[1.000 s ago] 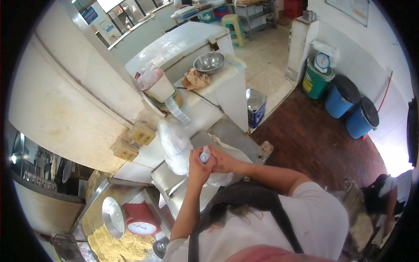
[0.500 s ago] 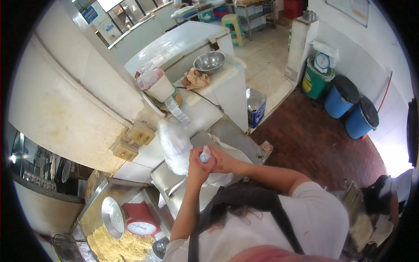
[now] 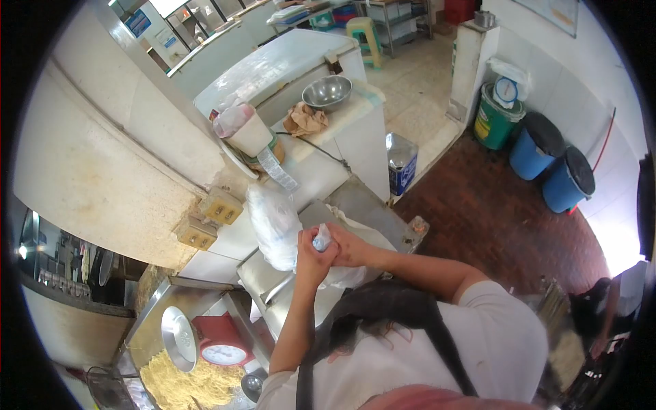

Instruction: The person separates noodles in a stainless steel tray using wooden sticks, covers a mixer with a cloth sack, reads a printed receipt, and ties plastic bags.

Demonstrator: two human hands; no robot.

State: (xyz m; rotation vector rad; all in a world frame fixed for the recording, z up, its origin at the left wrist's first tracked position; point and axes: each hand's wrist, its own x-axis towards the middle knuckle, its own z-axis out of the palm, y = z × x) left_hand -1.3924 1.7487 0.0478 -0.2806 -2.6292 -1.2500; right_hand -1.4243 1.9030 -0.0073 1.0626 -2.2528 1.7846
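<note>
Both hands meet in front of my chest, above a metal surface [image 3: 273, 290]. My left hand [image 3: 314, 258] is closed around a small bunched piece of clear plastic [image 3: 322, 238], whose end pokes out at the top. Pressed against it from the right, my right hand [image 3: 348, 247] has its fingers wrapped round the same plastic. What lies inside the grip is hidden. Just left of the hands stands a full white plastic bag [image 3: 271, 229]. More thin plastic and a pale cloth [image 3: 365, 236] lie beneath and behind the hands.
A red scale [image 3: 222, 342] with a metal pan [image 3: 180, 338] stands by yellow noodles [image 3: 188, 384] at lower left. Ahead, a white freezer [image 3: 273, 68] adjoins a counter with a steel bowl [image 3: 327, 92]. Lidded bins [image 3: 536, 154] line the right wall. Another person [image 3: 608, 307] is at lower right.
My hands keep their grip on the plastic and have hardly moved. The view has shifted slightly. The other person at lower right has changed posture, an arm now reaching lower.
</note>
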